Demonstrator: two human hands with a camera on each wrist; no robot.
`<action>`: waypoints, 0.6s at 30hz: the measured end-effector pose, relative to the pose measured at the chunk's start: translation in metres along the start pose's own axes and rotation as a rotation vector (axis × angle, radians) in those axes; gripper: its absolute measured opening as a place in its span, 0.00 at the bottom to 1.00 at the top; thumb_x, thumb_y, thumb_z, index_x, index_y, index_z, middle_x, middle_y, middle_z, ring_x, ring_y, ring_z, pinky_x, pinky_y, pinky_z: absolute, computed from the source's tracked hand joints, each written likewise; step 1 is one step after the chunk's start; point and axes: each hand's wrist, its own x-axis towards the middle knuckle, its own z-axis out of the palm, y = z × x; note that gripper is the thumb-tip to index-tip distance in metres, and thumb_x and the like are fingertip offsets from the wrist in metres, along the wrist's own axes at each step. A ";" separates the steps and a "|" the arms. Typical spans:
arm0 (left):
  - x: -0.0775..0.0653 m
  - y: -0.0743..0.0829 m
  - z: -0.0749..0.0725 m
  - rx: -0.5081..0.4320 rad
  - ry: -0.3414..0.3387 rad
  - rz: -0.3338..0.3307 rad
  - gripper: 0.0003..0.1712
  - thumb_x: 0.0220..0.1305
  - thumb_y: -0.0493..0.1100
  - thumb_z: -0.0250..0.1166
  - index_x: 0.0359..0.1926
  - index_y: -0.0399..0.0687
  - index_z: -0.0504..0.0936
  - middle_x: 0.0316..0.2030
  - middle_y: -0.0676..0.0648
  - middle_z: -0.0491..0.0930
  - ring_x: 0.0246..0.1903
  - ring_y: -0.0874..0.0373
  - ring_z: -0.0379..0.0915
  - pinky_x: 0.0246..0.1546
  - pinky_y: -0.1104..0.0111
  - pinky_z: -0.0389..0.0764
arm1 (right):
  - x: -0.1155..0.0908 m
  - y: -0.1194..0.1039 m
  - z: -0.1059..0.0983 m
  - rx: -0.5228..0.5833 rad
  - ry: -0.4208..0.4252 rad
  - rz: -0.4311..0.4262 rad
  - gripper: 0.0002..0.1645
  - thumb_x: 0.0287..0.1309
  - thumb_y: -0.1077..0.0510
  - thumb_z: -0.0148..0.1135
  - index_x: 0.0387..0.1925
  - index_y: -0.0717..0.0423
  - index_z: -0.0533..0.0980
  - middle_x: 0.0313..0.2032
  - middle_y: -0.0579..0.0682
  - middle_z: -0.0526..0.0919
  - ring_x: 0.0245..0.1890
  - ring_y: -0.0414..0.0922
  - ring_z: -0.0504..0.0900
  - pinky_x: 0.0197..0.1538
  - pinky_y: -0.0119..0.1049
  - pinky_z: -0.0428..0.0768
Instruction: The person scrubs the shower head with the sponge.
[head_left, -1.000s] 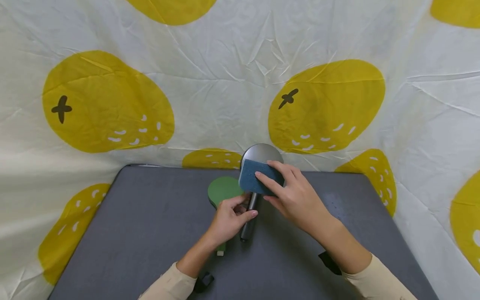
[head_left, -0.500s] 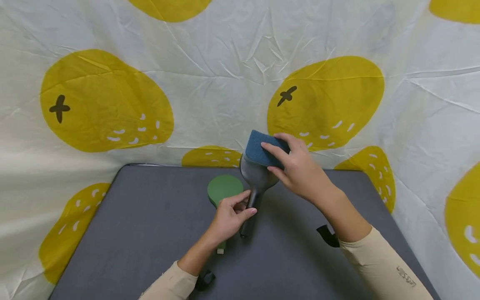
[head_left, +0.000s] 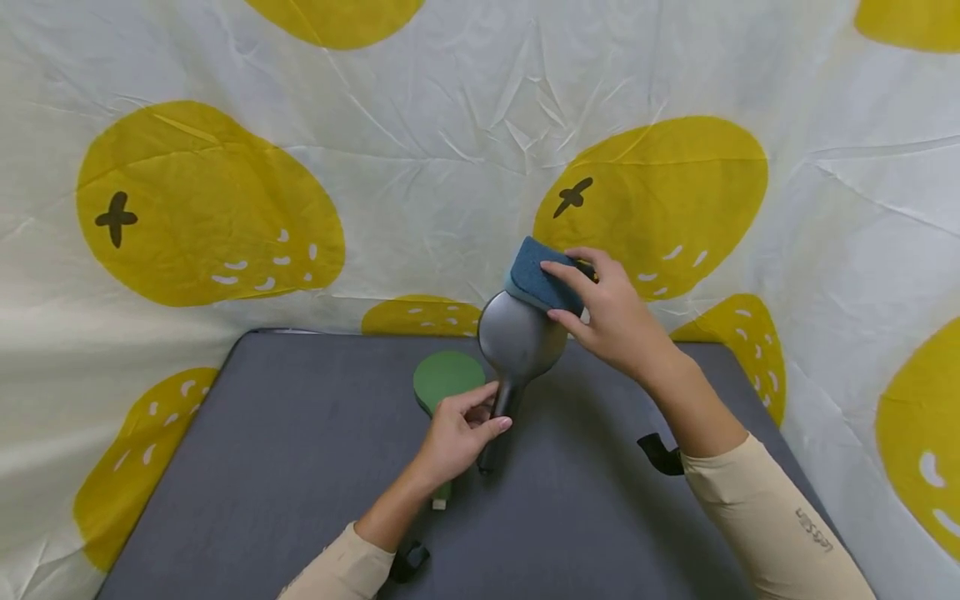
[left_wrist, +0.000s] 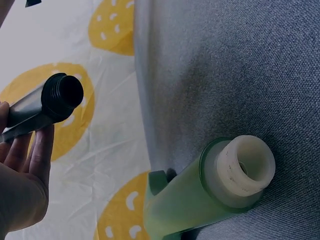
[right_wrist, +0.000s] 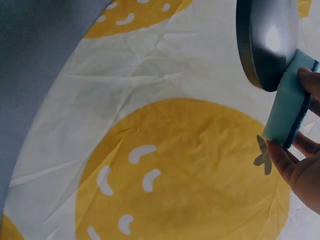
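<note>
My left hand (head_left: 459, 437) grips the handle of a dark grey handheld shower head (head_left: 517, 333), its round head tilted up above the table. The threaded, hollow end of its handle (left_wrist: 62, 95) faces the left wrist view. Between thumb and fingers my right hand (head_left: 618, 312) holds a sponge (head_left: 547, 279), dark blue on the outer face and light blue on the inner. That lighter side (right_wrist: 287, 105) lies right at the upper edge of the round head. A second shower head, green (head_left: 447, 379), lies on the table behind my left hand, which hides part of it.
The grey cloth-covered table (head_left: 300, 433) ends at a white curtain (head_left: 435, 208) printed with large yellow fruit shapes. Black straps (head_left: 660, 456) hang near both wrists. In the left wrist view the green shower head's pale threaded end (left_wrist: 247, 165) points toward the camera.
My right hand has moved the sponge up and right across the shower head, from over its lower part to its top edge. The left hand still grips the handle, and the head's tilt has changed.
</note>
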 end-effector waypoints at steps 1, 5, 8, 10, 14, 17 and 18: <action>0.000 0.000 0.000 0.009 0.000 0.003 0.32 0.65 0.38 0.73 0.69 0.43 0.77 0.49 0.41 0.86 0.39 0.55 0.83 0.39 0.70 0.84 | -0.001 -0.001 0.001 -0.012 -0.001 -0.012 0.37 0.59 0.56 0.76 0.69 0.51 0.74 0.67 0.66 0.69 0.66 0.64 0.69 0.65 0.64 0.74; 0.000 0.000 -0.001 0.023 0.001 0.021 0.31 0.65 0.39 0.73 0.69 0.43 0.77 0.48 0.41 0.86 0.36 0.57 0.82 0.37 0.69 0.85 | -0.006 -0.011 0.009 -0.054 0.003 -0.085 0.39 0.57 0.55 0.78 0.69 0.50 0.74 0.67 0.66 0.70 0.66 0.64 0.70 0.65 0.63 0.75; 0.001 0.001 -0.002 0.020 0.001 0.028 0.32 0.66 0.39 0.72 0.69 0.42 0.76 0.48 0.40 0.86 0.34 0.57 0.82 0.36 0.69 0.85 | -0.013 -0.021 0.018 -0.075 0.011 -0.140 0.39 0.56 0.55 0.79 0.69 0.51 0.74 0.66 0.66 0.70 0.65 0.64 0.72 0.65 0.63 0.75; 0.002 0.001 -0.002 0.015 0.001 0.034 0.32 0.66 0.39 0.72 0.69 0.42 0.76 0.48 0.40 0.86 0.33 0.58 0.81 0.35 0.70 0.84 | -0.020 -0.027 0.024 -0.093 0.016 -0.167 0.40 0.54 0.54 0.80 0.68 0.51 0.75 0.66 0.66 0.70 0.63 0.65 0.72 0.64 0.62 0.76; 0.004 0.001 -0.003 0.016 0.017 0.069 0.28 0.67 0.40 0.72 0.67 0.43 0.79 0.43 0.41 0.87 0.31 0.61 0.81 0.33 0.70 0.84 | -0.034 -0.040 0.037 -0.151 0.026 -0.203 0.42 0.51 0.53 0.82 0.67 0.49 0.76 0.66 0.66 0.72 0.58 0.66 0.75 0.60 0.58 0.81; 0.004 0.000 -0.003 0.020 0.038 0.084 0.21 0.67 0.41 0.72 0.60 0.42 0.83 0.36 0.43 0.86 0.27 0.63 0.79 0.29 0.71 0.82 | -0.045 -0.048 0.046 -0.204 0.035 -0.228 0.42 0.48 0.51 0.84 0.66 0.49 0.78 0.63 0.66 0.73 0.55 0.64 0.76 0.57 0.55 0.84; 0.004 -0.001 -0.003 0.018 0.046 0.087 0.19 0.67 0.41 0.72 0.57 0.41 0.84 0.33 0.43 0.85 0.25 0.63 0.78 0.28 0.71 0.81 | -0.048 -0.051 0.050 -0.222 0.040 -0.234 0.42 0.47 0.51 0.84 0.66 0.49 0.78 0.63 0.66 0.74 0.53 0.64 0.76 0.56 0.55 0.84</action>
